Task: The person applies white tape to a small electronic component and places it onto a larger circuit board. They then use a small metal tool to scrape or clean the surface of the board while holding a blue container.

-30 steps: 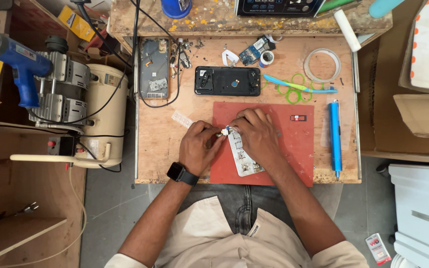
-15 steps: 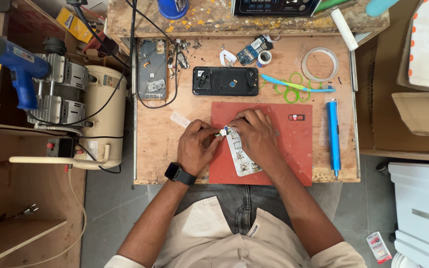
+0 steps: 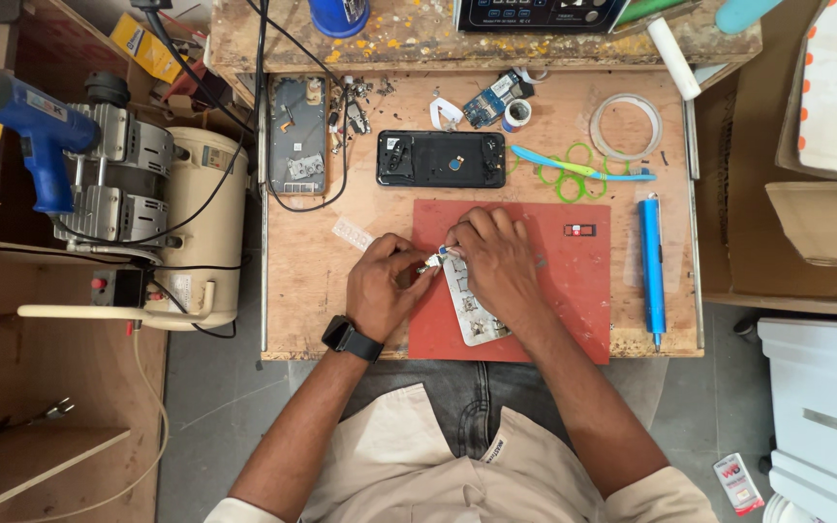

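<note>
A pale phone frame with small parts [image 3: 470, 310] lies on a red mat [image 3: 573, 291] on the wooden bench. My right hand [image 3: 498, 263] rests over its upper end and presses it down. My left hand [image 3: 387, 286], with a black watch at the wrist, pinches a small white and blue part [image 3: 433, 260] at the frame's top left corner. The fingertips of both hands meet at that part. What lies under my right palm is hidden.
A black phone back [image 3: 441, 159] and an opened phone chassis [image 3: 298, 136] lie behind the mat. A blue screwdriver pen [image 3: 652, 261], green rings [image 3: 573, 174], a tape roll [image 3: 625, 126] and a small circuit board [image 3: 488, 102] lie at the right. A compressor [image 3: 162, 223] stands left.
Both hands stay at the top of the frame; the fingertips have shifted only slightly. The view has drifted a little.
</note>
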